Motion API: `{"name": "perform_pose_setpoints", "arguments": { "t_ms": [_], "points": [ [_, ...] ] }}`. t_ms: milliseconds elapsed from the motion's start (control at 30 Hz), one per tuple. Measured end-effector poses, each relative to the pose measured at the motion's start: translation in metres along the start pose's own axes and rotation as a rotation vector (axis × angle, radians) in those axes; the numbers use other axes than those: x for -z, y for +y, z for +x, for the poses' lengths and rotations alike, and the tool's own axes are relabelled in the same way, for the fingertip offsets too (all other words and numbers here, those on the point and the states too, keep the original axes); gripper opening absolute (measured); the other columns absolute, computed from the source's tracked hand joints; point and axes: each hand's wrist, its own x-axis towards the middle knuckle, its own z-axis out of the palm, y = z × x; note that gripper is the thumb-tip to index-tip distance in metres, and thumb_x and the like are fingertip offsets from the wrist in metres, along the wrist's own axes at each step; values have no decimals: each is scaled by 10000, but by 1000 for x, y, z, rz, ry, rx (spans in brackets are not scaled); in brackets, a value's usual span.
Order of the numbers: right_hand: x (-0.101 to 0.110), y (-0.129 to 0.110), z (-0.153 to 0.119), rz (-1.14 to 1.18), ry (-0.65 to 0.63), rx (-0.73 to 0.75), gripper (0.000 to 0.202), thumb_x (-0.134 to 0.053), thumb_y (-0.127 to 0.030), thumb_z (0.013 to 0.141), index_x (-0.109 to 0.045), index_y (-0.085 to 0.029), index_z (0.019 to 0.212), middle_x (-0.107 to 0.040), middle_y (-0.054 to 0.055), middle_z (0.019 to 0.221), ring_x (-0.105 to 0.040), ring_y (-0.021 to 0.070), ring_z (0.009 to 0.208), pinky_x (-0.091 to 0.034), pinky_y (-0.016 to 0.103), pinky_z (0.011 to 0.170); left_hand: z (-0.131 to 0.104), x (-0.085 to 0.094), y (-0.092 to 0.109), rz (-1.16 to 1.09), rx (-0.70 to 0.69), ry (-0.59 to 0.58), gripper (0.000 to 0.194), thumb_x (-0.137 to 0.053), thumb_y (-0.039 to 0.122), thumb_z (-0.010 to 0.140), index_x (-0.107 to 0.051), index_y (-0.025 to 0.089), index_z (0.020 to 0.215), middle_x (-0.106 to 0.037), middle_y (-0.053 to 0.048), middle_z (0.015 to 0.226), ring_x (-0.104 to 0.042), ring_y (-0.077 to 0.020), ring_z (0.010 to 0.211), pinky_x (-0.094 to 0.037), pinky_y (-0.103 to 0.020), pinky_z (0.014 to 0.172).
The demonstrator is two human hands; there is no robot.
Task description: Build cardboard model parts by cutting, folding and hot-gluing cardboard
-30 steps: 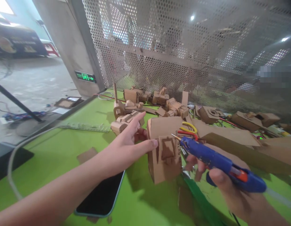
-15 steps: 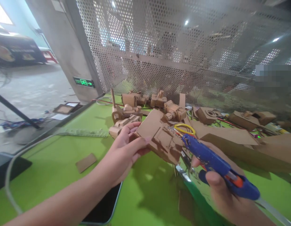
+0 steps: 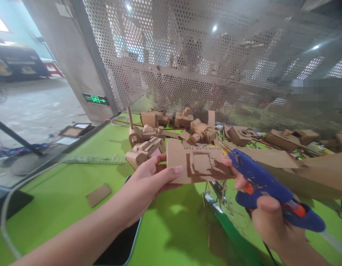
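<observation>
Between the thumb and fingers of my left hand point(image 3: 148, 181) is the left end of a cardboard box piece point(image 3: 176, 159). A raised square frame and printed lettering show on its upward face. My right hand point(image 3: 273, 221) is wrapped round a blue glue gun point(image 3: 259, 177) with an orange trigger. The gun's tip points up and left, near the box's right end, where a fingertip of my right hand is close to or against the cardboard; I cannot tell which.
Cardboard camera-like models point(image 3: 144, 149) stand along the back, before a perforated metal screen point(image 3: 165, 55). A green-handled knife point(image 3: 228, 229), a dark tablet point(image 3: 121, 240), a cardboard scrap point(image 3: 99, 194) and a clear ruler point(image 3: 96, 159) lie on the green table point(image 3: 165, 236).
The cardboard box piece has turned so that its framed face lies level and shows more fully. My right hand and the glue gun have shifted right. The view has moved slightly.
</observation>
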Motion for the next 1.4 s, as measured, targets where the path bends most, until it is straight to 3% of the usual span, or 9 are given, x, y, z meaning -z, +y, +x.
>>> {"name": "perform_pose_setpoints", "arguments": {
  "t_ms": [133, 333, 433, 567, 900, 1033, 1400],
  "points": [
    [2, -2, 5, 24, -2, 93, 510, -595, -745, 1104, -762, -266, 1052, -809, 112, 1020, -823, 354, 984, -681, 445, 825, 3, -2, 1, -103, -11, 57, 454, -863, 256, 1000, -735, 129, 1417, -849, -174, 1426, -840, -323, 1266, -753, -312, 939],
    [-8, -24, 16, -38, -193, 177, 301, -676, -564, 1144, -715, -266, 1127, -746, 44, 914, -775, 246, 860, -646, 349, 797, 5, -5, 1, -160, -39, 212, 411, -807, 176, 1036, -702, 81, 1421, -849, -203, 1416, -854, -333, 1245, -769, -346, 970],
    [-12, -26, 17, -34, -263, 138, 376, -643, -592, 1156, -696, -255, 998, -721, 40, 890, -746, 224, 861, -621, 325, 765, 4, -8, 1, -164, -45, 203, 427, -833, 181, 1024, -702, 89, 1419, -851, -195, 1417, -853, -332, 1249, -766, -337, 980],
    [-16, -25, 17, -43, -278, 109, 414, -628, -621, 1159, -695, -254, 979, -702, 26, 853, -696, 200, 787, -576, 310, 692, 2, -13, 0, -164, -56, 204, 429, -814, 178, 1036, -671, 103, 1433, -853, -187, 1416, -835, -343, 1292, -756, -347, 1002],
    [-17, -25, 15, -62, -297, 143, 370, -626, -560, 1175, -661, -253, 972, -718, 25, 832, -731, 237, 809, -571, 383, 772, -6, -12, -4, -98, -122, 112, 623, -890, 229, 1010, -550, 156, 1527, -849, -174, 1431, -845, -320, 1271, -701, -402, 1120],
    [-18, -25, 16, -60, -280, 159, 320, -643, -504, 1173, -666, -255, 974, -737, 32, 829, -750, 256, 801, -576, 393, 749, -5, -11, -5, -91, -125, 108, 614, -886, 228, 1015, -545, 163, 1521, -857, -162, 1415, -840, -304, 1280, -708, -366, 1081],
    [-18, -24, 16, -100, -253, 207, 278, -671, -444, 1165, -627, -260, 962, -699, 11, 788, -744, 233, 762, -615, 423, 886, -4, -8, -7, -108, -105, 127, 568, -936, 247, 964, -590, 200, 1412, -855, -162, 1409, -837, -343, 1282, -696, -444, 1126]
  ]
}}
